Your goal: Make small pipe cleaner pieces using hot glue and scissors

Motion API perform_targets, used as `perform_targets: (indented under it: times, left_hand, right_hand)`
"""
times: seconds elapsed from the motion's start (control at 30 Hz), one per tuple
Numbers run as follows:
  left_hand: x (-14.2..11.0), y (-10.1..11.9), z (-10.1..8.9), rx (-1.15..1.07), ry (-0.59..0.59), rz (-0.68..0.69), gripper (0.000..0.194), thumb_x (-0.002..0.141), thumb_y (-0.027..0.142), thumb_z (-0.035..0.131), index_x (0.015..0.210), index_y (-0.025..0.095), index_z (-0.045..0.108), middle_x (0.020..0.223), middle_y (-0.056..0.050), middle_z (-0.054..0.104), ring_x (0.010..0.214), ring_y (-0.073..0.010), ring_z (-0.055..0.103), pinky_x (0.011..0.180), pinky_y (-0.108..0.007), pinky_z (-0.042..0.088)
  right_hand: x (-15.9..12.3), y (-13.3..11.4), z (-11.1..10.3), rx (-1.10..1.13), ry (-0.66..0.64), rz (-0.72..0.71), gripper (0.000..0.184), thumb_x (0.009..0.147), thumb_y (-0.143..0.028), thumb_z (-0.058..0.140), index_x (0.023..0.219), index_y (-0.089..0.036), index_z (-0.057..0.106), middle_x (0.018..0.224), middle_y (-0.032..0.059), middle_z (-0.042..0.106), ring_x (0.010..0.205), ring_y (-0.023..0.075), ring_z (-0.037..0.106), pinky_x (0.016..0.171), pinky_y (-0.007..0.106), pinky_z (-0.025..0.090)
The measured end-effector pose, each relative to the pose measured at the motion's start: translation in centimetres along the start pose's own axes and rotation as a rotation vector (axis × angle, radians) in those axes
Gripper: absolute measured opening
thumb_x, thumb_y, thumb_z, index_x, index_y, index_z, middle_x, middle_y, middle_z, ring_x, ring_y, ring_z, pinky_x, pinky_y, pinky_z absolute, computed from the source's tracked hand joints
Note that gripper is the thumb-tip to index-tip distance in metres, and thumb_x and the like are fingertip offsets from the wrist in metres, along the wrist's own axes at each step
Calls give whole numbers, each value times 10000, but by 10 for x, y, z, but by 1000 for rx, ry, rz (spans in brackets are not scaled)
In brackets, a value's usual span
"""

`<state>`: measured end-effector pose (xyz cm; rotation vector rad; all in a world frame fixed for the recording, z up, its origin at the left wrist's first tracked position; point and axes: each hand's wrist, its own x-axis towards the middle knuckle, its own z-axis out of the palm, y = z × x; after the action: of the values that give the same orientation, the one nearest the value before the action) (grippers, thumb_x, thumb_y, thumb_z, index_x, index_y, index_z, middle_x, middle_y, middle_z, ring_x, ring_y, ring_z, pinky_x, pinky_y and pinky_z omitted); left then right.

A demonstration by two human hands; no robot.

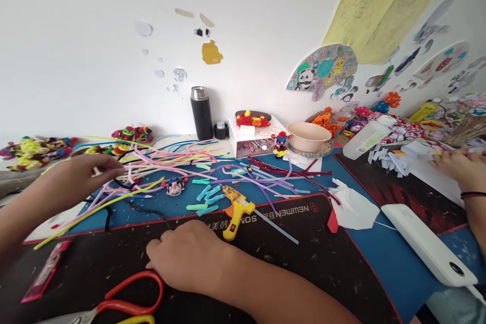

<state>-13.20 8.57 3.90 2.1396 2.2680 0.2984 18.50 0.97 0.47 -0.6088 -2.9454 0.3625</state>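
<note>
My left hand (81, 174) hangs over a tangle of pipe cleaners (167, 158), mostly pink, yellow and purple. Its thumb and fingertips come together beside a black pipe cleaner (123, 183); whether it is pinched cannot be made out. My right hand (186, 258) rests on the black mat (299, 273) with its fingers curled under, so anything inside is hidden. Right beside it lie red-handled scissors (132, 306). A yellow glue gun (238, 211) with a glue stick in its back lies beyond that hand, near short turquoise pipe-cleaner pieces (210, 196) and a small doll's head (175, 186).
A black thermos (201, 115), a white box (246, 144) and a beige bowl (309, 136) stand along the wall. To the right are a white power bank (427, 243), a plastic bottle (368, 137) and another person's hand (461, 167). A pink packet (47, 269) lies front left.
</note>
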Motion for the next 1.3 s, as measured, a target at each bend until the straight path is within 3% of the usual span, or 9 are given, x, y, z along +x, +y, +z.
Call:
perform_targets:
  times: [0.1, 0.3, 0.5, 0.83, 1.07, 1.3]
  left_hand:
    - [-24, -8, 0, -25, -134, -47, 497, 866, 650, 487, 930, 269, 801, 932, -41, 835, 795, -291, 724, 737, -352, 527]
    - [-56, -1, 20, -40, -98, -42, 502, 768, 631, 439, 860, 282, 788, 950, -100, 845, 931, -358, 764, 833, -429, 568]
    - [-61, 6, 34, 119, -19, 29, 542, 852, 474, 369, 1011, 199, 808, 1033, -183, 827, 1012, -388, 746, 941, -505, 553]
    - [-71, 20, 33, 63, 95, 202, 384, 956, 396, 390, 842, 246, 725, 897, -148, 796, 896, -341, 740, 876, -462, 556]
    - [-79, 43, 30, -69, 41, 274, 339, 1001, 407, 436, 899, 260, 724, 883, -102, 791, 837, -310, 737, 786, -410, 563]
    - [-81, 45, 43, -134, 26, 328, 354, 1031, 382, 424, 895, 265, 728, 924, -93, 793, 877, -291, 742, 812, -395, 558]
  right_hand:
    - [0, 0, -1, -9, -3, 9, 199, 1085, -296, 579, 1061, -136, 696, 938, 88, 795, 814, 257, 789, 582, 369, 570]
    - [1, 0, 2, -22, -8, 28, 269, 1109, -380, 545, 1069, -151, 680, 930, 90, 789, 821, 257, 790, 587, 362, 551]
    - [0, -1, 2, -49, -32, 38, 295, 1106, -416, 547, 1096, -149, 671, 944, 83, 787, 840, 275, 796, 596, 377, 554]
    - [0, -3, -9, -49, -55, 62, 290, 1096, -421, 573, 1067, -154, 681, 978, 79, 799, 868, 266, 796, 651, 364, 558]
    - [-1, -4, -7, -32, -58, 90, 272, 1090, -405, 580, 1065, -161, 698, 1004, 86, 802, 865, 281, 796, 682, 388, 573]
    - [-2, -3, 0, -45, -44, 82, 257, 1084, -400, 592, 1075, -164, 694, 1007, 70, 798, 862, 276, 789, 696, 383, 580]
